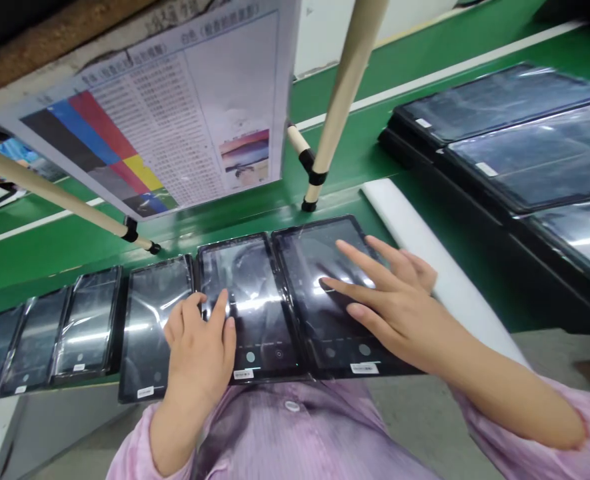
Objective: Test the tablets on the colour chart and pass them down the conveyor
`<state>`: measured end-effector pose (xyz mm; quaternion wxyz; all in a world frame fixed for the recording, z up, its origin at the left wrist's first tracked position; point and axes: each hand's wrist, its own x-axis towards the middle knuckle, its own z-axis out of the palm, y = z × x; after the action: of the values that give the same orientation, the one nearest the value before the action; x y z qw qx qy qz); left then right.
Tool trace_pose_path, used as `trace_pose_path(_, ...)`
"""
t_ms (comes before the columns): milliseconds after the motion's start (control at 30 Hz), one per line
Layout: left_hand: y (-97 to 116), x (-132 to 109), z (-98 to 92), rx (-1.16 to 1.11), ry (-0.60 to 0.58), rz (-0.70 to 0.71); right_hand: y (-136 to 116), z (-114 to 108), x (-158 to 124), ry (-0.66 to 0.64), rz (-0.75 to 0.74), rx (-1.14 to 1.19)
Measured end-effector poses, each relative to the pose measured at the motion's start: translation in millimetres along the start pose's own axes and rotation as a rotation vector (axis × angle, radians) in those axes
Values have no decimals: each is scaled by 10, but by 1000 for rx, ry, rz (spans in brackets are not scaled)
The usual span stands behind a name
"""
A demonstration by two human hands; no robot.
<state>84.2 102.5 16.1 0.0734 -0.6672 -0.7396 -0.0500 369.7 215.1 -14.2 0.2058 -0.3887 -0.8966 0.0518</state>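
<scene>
White streaks of overhead light glare off the tablets along the near edge of the green work surface; small text on the printed sheet looks blurred to me, and the far right corner dims.

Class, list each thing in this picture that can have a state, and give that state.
Bare left hand: open
Bare right hand: open, spread
Black rectangular tablet between both hands: face up, partly lit
Black rectangular tablet under right hand: face up, partly lit
Four glossy black tablets at left: face up
Three glossy black tablets at right: face up
Long white foam-like strip: lying flat
White printed sheet with colour blocks: tilted
</scene>
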Motion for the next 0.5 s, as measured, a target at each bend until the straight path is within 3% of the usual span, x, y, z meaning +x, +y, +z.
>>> trace_pose_path(100,78,19,39,-18,-30,-10,-30,-42,-13,100,0,75)
trace_pose_path(200,2,-30,35,-57,-48,-9,-69,-83,-32,105,19,100)
trace_pose_path(400,-669,-337,-120,59,82,-293,-152,-5,-88,103,27,103)
trace_pose_path(500,-928,-449,-105,123,64,-378,-286,77,-53,67,-26,70)
